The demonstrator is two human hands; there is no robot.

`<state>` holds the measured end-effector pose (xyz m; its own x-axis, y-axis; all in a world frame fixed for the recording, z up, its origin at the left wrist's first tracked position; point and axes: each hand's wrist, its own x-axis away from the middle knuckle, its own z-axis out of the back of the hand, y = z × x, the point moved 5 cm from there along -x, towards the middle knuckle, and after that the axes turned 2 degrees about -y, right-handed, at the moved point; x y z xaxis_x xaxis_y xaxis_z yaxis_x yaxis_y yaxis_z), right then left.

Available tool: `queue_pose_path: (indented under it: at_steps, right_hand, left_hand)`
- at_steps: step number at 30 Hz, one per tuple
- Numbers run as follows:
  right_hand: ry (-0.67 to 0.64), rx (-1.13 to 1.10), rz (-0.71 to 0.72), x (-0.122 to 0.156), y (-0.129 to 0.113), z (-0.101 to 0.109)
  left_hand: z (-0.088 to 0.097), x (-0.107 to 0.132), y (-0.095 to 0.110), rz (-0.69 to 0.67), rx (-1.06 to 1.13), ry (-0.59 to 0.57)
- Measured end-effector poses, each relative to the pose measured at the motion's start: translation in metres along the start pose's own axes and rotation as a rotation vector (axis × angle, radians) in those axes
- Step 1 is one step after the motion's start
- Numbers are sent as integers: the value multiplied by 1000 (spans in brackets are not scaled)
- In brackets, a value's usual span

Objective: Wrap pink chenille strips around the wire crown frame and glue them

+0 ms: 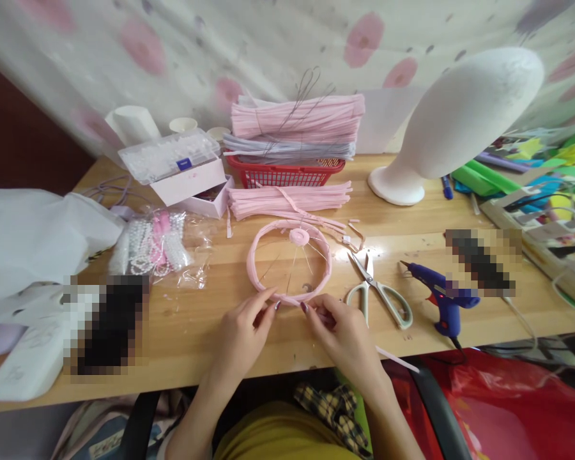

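A ring wrapped in pink fuzzy stems (253, 263) lies on the wooden table in front of me. Thin wires run inside it, and a small pink coiled disc (299, 237) sits within its far side. My left hand (247, 322) pinches the ring's near edge between thumb and fingers. Just to the right, my right hand (339, 326) is closed on the same edge, its curled fingers partly hidden. A pink stem end (397, 359) sticks out beyond my right wrist. Beside that hand lie scissors (370, 280) with blades apart.
A blue glue gun (443, 295) stands at right. Behind the ring are a pink stem bundle (287, 199) and a red basket (287, 174) stacked with more stems. A white foam head form (460, 128) rises at back right. Bagged beads (156, 246) lie left.
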<state>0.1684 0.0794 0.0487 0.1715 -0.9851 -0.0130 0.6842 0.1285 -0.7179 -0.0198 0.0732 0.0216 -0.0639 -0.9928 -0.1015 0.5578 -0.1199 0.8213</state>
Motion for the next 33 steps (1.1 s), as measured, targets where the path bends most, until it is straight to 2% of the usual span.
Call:
queue_pose_path:
  at_steps: [11,18,25,33]
  right_hand:
    - [-20,3,-42,-4,6,7]
    - [-37,25,37,-1,-2,-1]
    - [-33,7,28,-1,-4,-5]
    - [-53,17,54,-4,-4,-5]
  left_hand:
    - [2,-3,1,-2,26,-21]
    - [1,-3,-2,1,55,-20]
    - [4,-2,-3,15,86,-11]
    - [4,-16,2,44,143,-142]
